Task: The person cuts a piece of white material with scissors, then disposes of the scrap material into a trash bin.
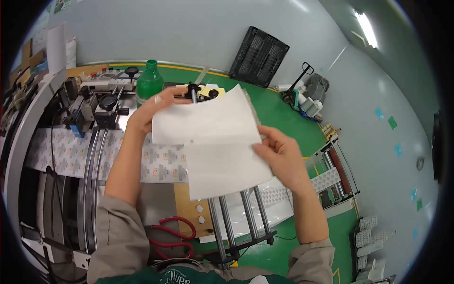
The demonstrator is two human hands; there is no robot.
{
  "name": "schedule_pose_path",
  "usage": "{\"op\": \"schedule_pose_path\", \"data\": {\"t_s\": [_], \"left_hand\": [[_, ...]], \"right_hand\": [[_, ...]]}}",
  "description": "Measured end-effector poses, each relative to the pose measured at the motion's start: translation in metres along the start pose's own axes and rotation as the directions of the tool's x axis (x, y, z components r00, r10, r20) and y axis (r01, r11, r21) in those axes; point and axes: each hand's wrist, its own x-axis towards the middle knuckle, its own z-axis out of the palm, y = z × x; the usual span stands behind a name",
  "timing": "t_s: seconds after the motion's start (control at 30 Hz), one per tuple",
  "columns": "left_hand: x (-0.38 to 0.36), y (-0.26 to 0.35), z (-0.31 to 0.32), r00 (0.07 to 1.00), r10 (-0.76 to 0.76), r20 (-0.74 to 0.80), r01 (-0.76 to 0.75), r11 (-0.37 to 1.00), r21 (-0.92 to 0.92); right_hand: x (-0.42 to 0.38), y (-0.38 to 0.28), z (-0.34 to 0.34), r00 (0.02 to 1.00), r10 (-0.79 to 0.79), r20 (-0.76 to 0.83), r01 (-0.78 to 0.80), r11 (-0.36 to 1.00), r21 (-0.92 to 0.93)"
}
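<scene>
Nearest: red-handled scissors (pixel 173 234) at the lower edge, beside a wooden board (pixel 191 215) with white round pieces. White paper (pixel 213 125) is held up between both hands, over the metal bars (pixel 247 214) and the patterned web (pixel 163 163). Left hand (pixel 153 110) has its upper left corner, fingers along the top edge; thumb placement unclear. Right hand (pixel 282 154) pinches the right edge, fingers narrow, thumb in front. One folded sheet or several, can't tell. Step looks like opening out or squaring the paper in the air; next move calls for a firm hold on both edges and care against creasing. Behind: green bottle (pixel 150 83) by the machine's knobs. Far: black pallet (pixel 259 57) leaning on the wall, pallet jack (pixel 291 94) to its right.
</scene>
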Motion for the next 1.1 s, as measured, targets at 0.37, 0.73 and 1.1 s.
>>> {"op": "schedule_pose_path", "data": {"t_s": [0.37,0.73,1.1], "left_hand": [[0.025,-0.014,0.004,0.923,-0.19,-0.336,0.277,0.932,0.232],[0.056,-0.027,-0.003,0.932,-0.24,-0.27,0.248,0.969,-0.007],[0.057,-0.034,-0.002,0.944,-0.244,-0.223,0.227,0.969,-0.1]], "right_hand": [[0.021,-0.028,0.002,0.998,-0.035,0.055,0.054,0.913,-0.404],[0.089,-0.003,-0.012,1.0,0.002,-0.025,-0.016,0.825,-0.564],[0.111,0.01,-0.008,0.999,0.001,-0.054,-0.032,0.804,-0.593]]}}
